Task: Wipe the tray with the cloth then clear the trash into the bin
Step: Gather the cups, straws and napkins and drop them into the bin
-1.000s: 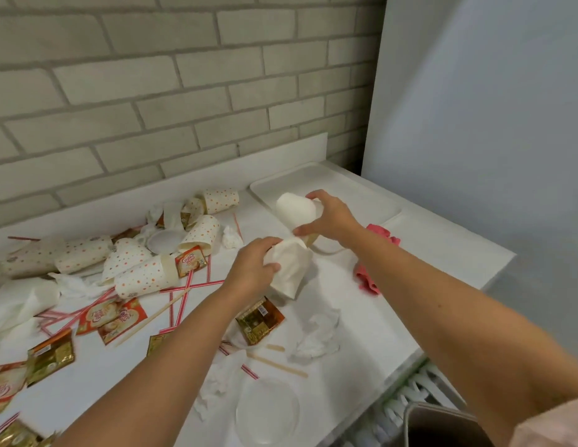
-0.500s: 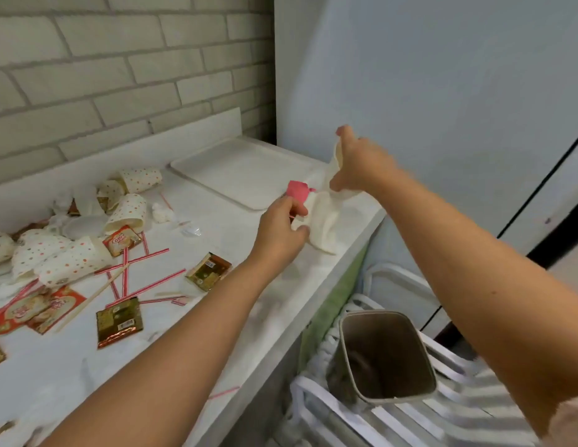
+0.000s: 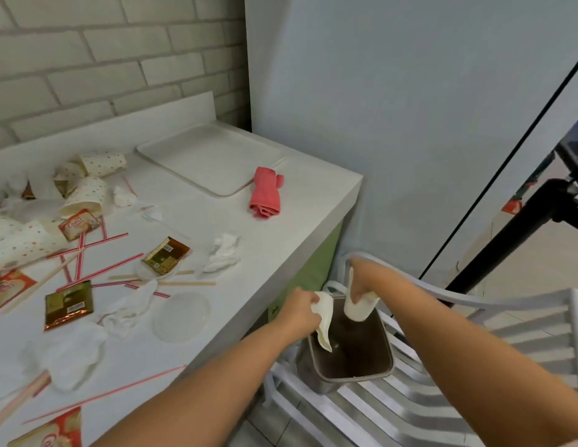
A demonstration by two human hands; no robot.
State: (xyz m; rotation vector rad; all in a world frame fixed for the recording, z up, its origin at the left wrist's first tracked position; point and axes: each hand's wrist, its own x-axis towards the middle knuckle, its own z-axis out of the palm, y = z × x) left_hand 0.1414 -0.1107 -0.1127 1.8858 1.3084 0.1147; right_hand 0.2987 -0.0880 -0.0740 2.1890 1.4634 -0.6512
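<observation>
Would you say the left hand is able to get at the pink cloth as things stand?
Probably not yet: the left hand grips a crushed paper cup over the bin. Nothing covers the pink cloth or blocks the way, so once emptied it likely could.

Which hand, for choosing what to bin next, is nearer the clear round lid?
Left. The left hand is right of the lid, at the bin's counter-side rim; the right hand is farther right.

Bare left hand [image 3: 301, 308], bare right hand [image 3: 361, 282], forearms apparently unsleeved
</observation>
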